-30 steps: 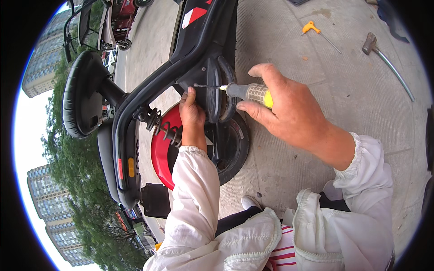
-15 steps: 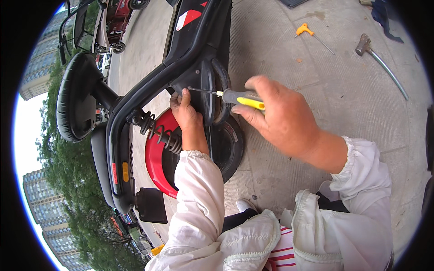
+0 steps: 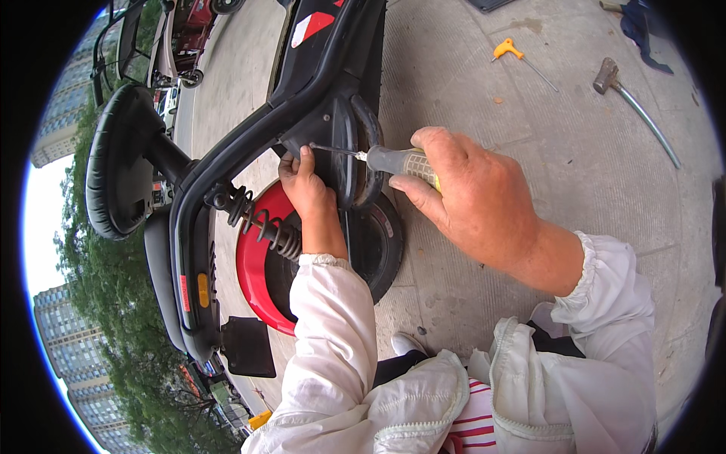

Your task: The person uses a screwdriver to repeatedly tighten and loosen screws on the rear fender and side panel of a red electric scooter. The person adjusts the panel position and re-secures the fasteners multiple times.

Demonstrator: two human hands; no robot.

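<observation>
My right hand (image 3: pixel 480 197) grips the grey and yellow handle of a screwdriver (image 3: pixel 397 161). Its thin shaft runs leftward to the black side plate (image 3: pixel 321 129) on a scooter's frame (image 3: pixel 242 132). My left hand (image 3: pixel 306 189) is closed at that plate, thumb up beside the screwdriver's tip; whatever is between its fingers is too small to make out. Below that hand are a coil-spring shock (image 3: pixel 265 227), a red fender (image 3: pixel 253 280) and a black wheel (image 3: pixel 386 250).
A yellow T-handle hex key (image 3: pixel 510 47) and a steel-handled hammer (image 3: pixel 643 113) lie on paving (image 3: pixel 469 83) to the right, near dark cloth (image 3: pixel 643 38). The black seat (image 3: pixel 113 159) juts out left. Parked vehicles (image 3: pixel 181 45), trees and tall buildings stand beyond.
The screwdriver's handle has rotated in my right hand, showing different faces. The scooter and ground have shifted slightly left in the view. My left hand remains at the plate.
</observation>
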